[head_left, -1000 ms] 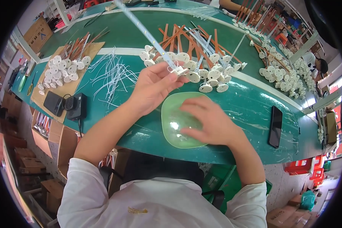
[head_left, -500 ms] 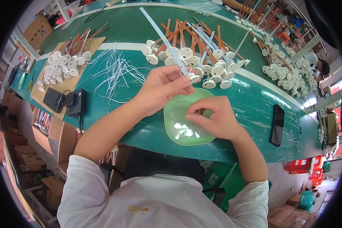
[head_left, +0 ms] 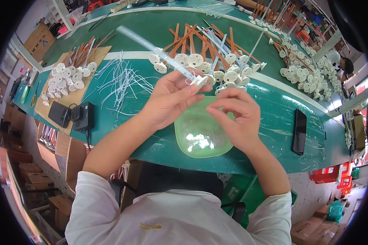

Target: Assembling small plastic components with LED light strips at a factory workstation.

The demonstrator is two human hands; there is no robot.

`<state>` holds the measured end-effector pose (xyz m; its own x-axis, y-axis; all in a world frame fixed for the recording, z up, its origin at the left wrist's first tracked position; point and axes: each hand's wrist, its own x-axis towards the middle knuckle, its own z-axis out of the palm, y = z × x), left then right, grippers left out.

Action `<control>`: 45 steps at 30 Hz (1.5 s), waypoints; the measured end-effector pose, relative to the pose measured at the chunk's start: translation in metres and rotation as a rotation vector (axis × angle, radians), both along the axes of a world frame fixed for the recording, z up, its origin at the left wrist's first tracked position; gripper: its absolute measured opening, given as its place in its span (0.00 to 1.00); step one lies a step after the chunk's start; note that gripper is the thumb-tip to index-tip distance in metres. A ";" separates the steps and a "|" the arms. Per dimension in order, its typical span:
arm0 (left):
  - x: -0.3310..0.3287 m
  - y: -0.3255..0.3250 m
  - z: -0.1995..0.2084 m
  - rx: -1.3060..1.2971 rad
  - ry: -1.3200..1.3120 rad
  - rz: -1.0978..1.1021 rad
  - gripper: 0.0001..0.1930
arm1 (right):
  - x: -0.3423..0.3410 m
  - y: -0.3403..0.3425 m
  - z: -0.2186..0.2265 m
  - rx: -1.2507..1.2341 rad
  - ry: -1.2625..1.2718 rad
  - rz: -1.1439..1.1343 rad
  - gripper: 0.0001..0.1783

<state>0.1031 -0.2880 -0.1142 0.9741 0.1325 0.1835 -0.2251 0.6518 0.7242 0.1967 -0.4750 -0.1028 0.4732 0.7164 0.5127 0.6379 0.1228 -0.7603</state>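
Note:
My left hand [head_left: 166, 101] is closed around the lower end of an LED light strip [head_left: 151, 48], just by its white base [head_left: 199, 81]. The strip leans up and to the left, slightly blurred, and a thin white wire loops near my fingers. My right hand [head_left: 242, 118] hovers close by on the right, thumb and fingertips drawn together in a pinch. Whatever lies between those fingertips is too small to make out. Below both hands sits a shallow light-green tray [head_left: 198, 150]; glare hides its contents.
White wires [head_left: 124, 81] lie loosely at left. Strips with round white bases are heaped behind my hands [head_left: 195, 60], on cardboard at far left [head_left: 65, 75] and at far right [head_left: 300, 71]. A black phone [head_left: 299, 131] lies right; a black boxy device [head_left: 83, 115] stands left.
The LED strip has tipped further to the left and its base has turned. My right hand has risen from over the tray toward the base, fingers still pinched.

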 end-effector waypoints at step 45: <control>-0.004 -0.020 -0.014 0.032 0.076 0.109 0.19 | -0.008 0.014 -0.009 0.295 -0.593 -0.282 0.10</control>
